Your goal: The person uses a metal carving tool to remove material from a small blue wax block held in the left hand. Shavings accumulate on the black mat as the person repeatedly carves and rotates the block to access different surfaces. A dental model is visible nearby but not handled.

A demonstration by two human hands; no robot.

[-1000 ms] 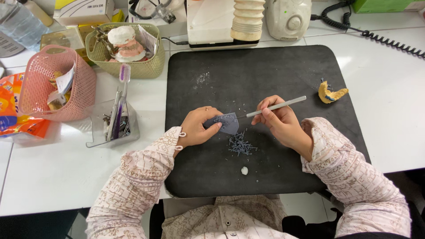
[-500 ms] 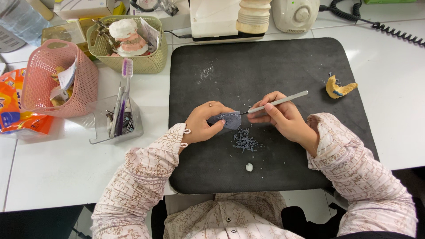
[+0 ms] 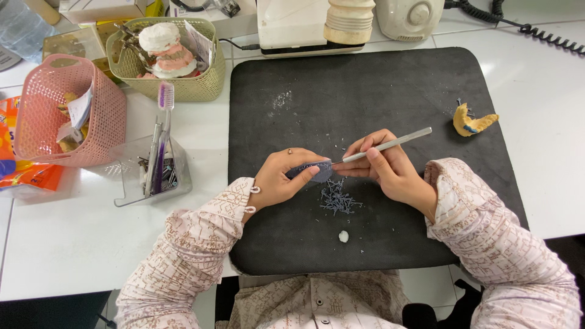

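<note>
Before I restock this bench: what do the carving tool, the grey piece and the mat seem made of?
Tool: likely metal, pale satin sheen, thin and straight. Grey piece: probably wax, since curled shavings lie beneath it. Mat: matte black, perhaps rubber or foam.

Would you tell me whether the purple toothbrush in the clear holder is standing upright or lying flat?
Upright, slightly tilted: the purple toothbrush stands in the clear holder, its bristle head sticking up above the holder's rim.

Single head-worn view, looking almost straight down from above the seated person, close over the black mat (image 3: 378,85) on the white table (image 3: 79,244). Forearms enter from the bottom edge (no second view to overlap); baskets sit upper left.
</note>
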